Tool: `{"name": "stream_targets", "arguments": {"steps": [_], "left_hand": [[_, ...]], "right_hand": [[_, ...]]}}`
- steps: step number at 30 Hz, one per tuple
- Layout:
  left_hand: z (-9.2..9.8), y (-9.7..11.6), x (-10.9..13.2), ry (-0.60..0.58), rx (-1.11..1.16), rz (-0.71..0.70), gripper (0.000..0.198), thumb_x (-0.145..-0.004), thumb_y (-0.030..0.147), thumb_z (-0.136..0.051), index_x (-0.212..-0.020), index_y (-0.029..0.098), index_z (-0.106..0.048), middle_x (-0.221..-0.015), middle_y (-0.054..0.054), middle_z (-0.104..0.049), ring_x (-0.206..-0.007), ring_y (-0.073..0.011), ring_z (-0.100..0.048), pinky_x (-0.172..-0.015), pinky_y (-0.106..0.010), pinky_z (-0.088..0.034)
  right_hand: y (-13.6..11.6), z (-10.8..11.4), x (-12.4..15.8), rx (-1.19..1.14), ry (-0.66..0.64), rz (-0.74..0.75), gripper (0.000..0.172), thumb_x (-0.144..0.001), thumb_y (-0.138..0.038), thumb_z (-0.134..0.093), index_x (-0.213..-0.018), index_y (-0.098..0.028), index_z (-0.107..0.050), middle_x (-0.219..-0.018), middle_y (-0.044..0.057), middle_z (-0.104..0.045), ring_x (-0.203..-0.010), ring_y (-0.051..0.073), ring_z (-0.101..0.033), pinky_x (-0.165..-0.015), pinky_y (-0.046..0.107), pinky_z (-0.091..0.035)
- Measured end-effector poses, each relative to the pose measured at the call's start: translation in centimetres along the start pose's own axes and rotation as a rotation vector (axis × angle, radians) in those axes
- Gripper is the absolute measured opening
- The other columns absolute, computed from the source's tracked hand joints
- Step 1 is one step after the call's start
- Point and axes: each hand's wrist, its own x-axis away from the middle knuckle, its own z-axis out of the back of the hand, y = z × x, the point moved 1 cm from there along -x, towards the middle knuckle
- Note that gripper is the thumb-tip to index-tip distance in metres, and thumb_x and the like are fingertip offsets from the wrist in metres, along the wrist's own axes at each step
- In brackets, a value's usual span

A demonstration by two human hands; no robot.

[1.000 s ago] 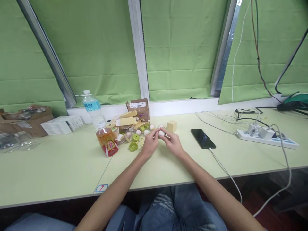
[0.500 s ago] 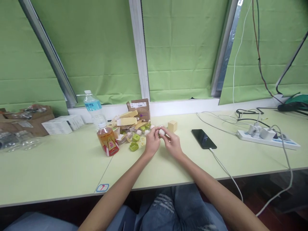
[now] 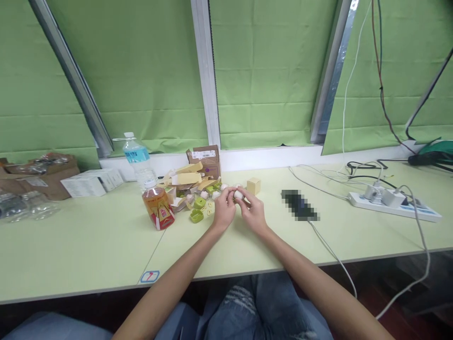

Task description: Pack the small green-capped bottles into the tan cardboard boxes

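My left hand (image 3: pixel 223 208) and my right hand (image 3: pixel 253 210) meet over the pale green table (image 3: pixel 88 245), both pinched on a small white round piece (image 3: pixel 238 194) held between the fingertips. Just left of my hands lie small green caps (image 3: pixel 196 216) and a pile of tan cardboard pieces (image 3: pixel 187 179) with little white parts among them. A small tan cube box (image 3: pixel 253 185) stands right behind my right hand.
A bottle of amber drink (image 3: pixel 158 206) and a water bottle (image 3: pixel 137 159) stand to the left. A phone (image 3: pixel 300 205) on a white cable lies to the right, a power strip (image 3: pixel 396 204) further right. White boxes (image 3: pixel 92 182) and a brown box (image 3: pixel 42 174) sit far left.
Both hands have shifted very slightly away from me, still pinched on the white piece. Nothing else on the table has moved.
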Motion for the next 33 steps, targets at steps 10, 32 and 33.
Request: {"name": "stream_targets", "arguments": {"steps": [10, 32, 33], "left_hand": [[-0.5, -1.2, -0.2, -0.003, 0.09, 0.054, 0.021, -0.097, 0.021, -0.05, -0.104, 0.019, -0.07, -0.097, -0.007, -0.075, -0.088, -0.019, -0.07, -0.078, -0.03, -0.057], [-0.7, -0.4, -0.2, -0.016, 0.164, 0.031, 0.022, -0.1, 0.026, -0.05, -0.109, 0.02, -0.069, -0.108, -0.009, -0.075, -0.101, -0.0207, -0.071, -0.087, -0.034, -0.059], [-0.7, -0.5, -0.1, -0.012, 0.164, 0.039, 0.022, -0.1, 0.025, -0.05, -0.108, 0.02, -0.069, -0.108, -0.009, -0.075, -0.1, -0.0206, -0.071, -0.086, -0.034, -0.059]], "right_hand": [[0.0, 0.1, 0.0, -0.001, 0.0, 0.017, 0.039, -0.096, -0.038, -0.061, -0.132, -0.026, -0.069, -0.137, 0.008, -0.068, -0.125, 0.026, -0.065, -0.098, 0.04, -0.062], [-0.7, 0.6, 0.0, -0.04, 0.055, 0.011, 0.037, -0.095, -0.035, -0.064, -0.131, -0.027, -0.07, -0.142, 0.007, -0.064, -0.135, 0.027, -0.058, -0.108, 0.044, -0.057], [-0.6, 0.6, 0.0, -0.039, 0.048, 0.008, 0.037, -0.095, -0.036, -0.064, -0.131, -0.027, -0.07, -0.142, 0.007, -0.064, -0.136, 0.027, -0.058, -0.108, 0.044, -0.057]]}}
